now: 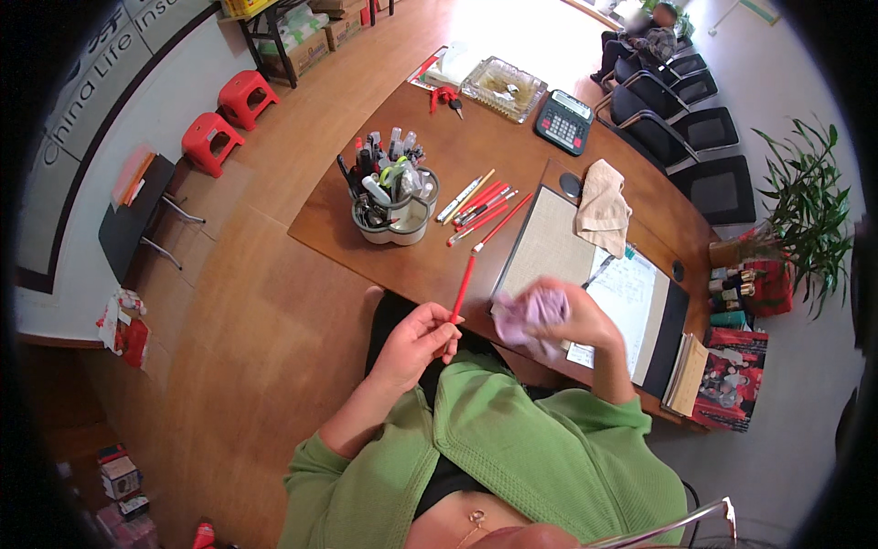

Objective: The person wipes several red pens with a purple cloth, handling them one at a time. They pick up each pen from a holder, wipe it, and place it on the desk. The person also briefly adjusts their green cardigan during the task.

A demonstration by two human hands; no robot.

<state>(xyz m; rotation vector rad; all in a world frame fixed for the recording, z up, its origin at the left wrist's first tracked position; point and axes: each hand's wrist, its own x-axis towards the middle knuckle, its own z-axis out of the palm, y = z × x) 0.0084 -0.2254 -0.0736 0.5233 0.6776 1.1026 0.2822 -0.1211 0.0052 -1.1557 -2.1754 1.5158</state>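
My left hand (420, 341) pinches a slim red pencil (464, 288) near its lower end; the pencil points up and away from me. In my right hand (579, 316) is a bunched lilac cloth (531, 317), blurred, apart from the pencil and over the desk's near edge. Beyond the held pencil, another red pencil (504, 223) lies slantwise on the wooden desk (411, 274). Several red pencils and pens (480, 206) lie loosely grouped next to it. To their left stands a pen organizer (394, 230), packed with pens and yellow-green-handled scissors (393, 171).
On the right lie a desk mat (549, 233), a beige cloth (603, 206), a written sheet (621, 288) and a pen. A calculator (564, 123), clear plastic tray (504, 89) and key (456, 106) sit farther back. Black chairs (713, 185), one occupied, and red stools (212, 143) stand beyond.
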